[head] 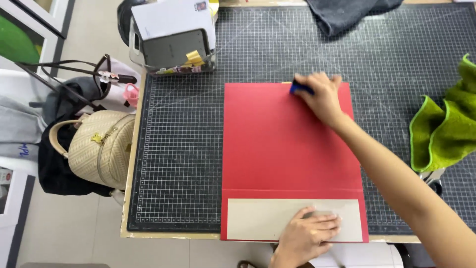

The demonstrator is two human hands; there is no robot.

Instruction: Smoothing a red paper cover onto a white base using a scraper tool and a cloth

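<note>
Red card (285, 144) is lying flat on a dark gridded cutting mat (183, 149) that is covering the worktop (130, 208), with both hands of a person pressing on it. At the card's far edge, the right hand (322, 97) is curling over a small blue tool (299, 89) and gripping it against the surface, the fingers closed around it. Nearer the person, the left hand (307, 233) is resting open and flat, fingers spread, on a grey board strip (258, 218) that is sitting inside the card's near border. That hand is holding nothing; it is only pressing down.

Just right of the right forearm, a green cloth (444, 129) is lying crumpled on the mat. Beyond the right hand, at the far edge, a grey cloth (347, 15) is bunching up. Well to the left of the right hand, a tray of papers (173, 44) is standing at the mat's far corner. Off the worktop, further left of the left hand, a cream woven handbag (99, 149) is sitting among other bags.
</note>
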